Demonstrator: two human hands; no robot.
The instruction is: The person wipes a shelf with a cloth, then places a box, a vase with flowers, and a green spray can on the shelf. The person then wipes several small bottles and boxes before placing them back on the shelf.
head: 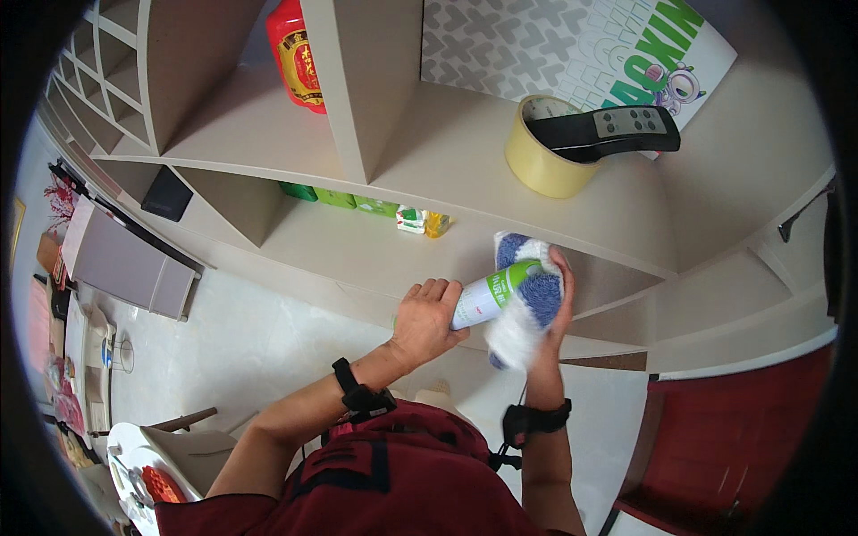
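My left hand [429, 320] grips the lower end of a white and green aerosol can [482, 300], which lies tilted with its upper end to the right. My right hand [562, 301] holds a fluffy blue and white cloth [526, 321] against the can's upper end. The cloth covers part of the can's top, and its lower part hangs down. Both hands are in front of the beige shelf unit [469, 144], by its lower compartment.
On the upper shelf a roll of tape [546, 171] holds a black remote control [610, 130], before a printed box [536, 50]. A red bottle [298, 60] stands left of the divider. Small green packs [335, 198] sit below. A dark red door [727, 435] is at right.
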